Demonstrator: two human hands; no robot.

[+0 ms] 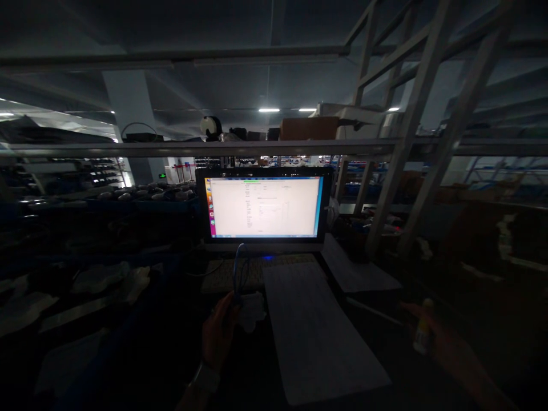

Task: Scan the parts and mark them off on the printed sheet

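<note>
Left fingers: closed on the base of a blue cable loop [235,275]; the left hand [220,328] is left of the bench's middle, a pale band [206,377] at its wrist.
Right fingers: closed, as far as the gloom shows, on a small tube [422,330] with a yellow label; the right hand [440,337] is towards the bench's right edge.
Cable loop: standing up from the left hand, near a crumpled white packet [252,313].
Paper sheet [317,342]: between the hands, running towards the near edge of the bench [252,371], its far end over the keyboard [218,279].
Right of the sheet: a second sheet [357,273] and a thin pale strip [374,311].
Left edge: a blue bin [143,308] of pale bags.
Far edge: a lit monitor [263,208], under a shelf [252,150] bearing a brown box [308,128].
</note>
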